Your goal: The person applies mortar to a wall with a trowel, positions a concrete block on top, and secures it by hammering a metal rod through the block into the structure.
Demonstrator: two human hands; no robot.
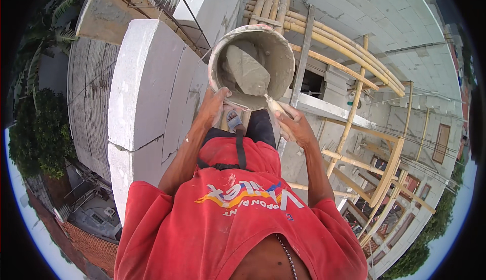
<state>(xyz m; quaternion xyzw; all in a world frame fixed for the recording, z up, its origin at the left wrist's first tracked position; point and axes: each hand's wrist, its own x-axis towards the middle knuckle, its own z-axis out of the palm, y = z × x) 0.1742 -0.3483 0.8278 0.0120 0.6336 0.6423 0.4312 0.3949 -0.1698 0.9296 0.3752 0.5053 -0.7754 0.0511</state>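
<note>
Nearest, a trowel (248, 72) is gripped by the fingers of the right hand (293, 123) and a bucket (284, 60) by those of the left hand (217, 100). The mortar-smeared blade is held within the bucket's mouth; beyond, bamboo poles (331, 39) are seen.

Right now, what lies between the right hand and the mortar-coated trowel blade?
The exposed front of the pale trowel handle, as the head view shows.

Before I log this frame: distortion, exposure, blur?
Head view: fisheye bows the bamboo poles, black corners; head view: daylight soft, white block wall bright, bucket interior shaded yet readable; head view: trowel shows no obvious motion blur, distant foliage dark and low in detail.
</note>
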